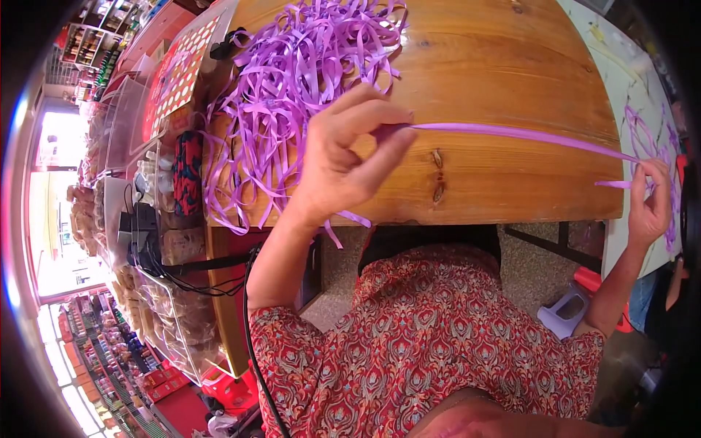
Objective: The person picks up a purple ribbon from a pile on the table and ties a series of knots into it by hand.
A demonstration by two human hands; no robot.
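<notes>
A length of purple ribbon (511,133) is stretched taut across the wooden table between my two hands. My left hand (350,150) pinches one end between thumb and finger, just in front of a big tangled heap of purple ribbons (307,66). Far to the right, past the table's right side, my right hand (650,193) pinches the same ribbon, with a short tail sticking out leftward from its fingers. Two ribbon ends hang below my left wrist at the table's near edge.
The wooden table (496,51) lies before me. A white marble-patterned surface (610,62) with more purple ribbons adjoins it on the right. Black cables and a dark box (142,233) crowd the left side beside packed goods. A pale purple stool (566,310) stands at lower right.
</notes>
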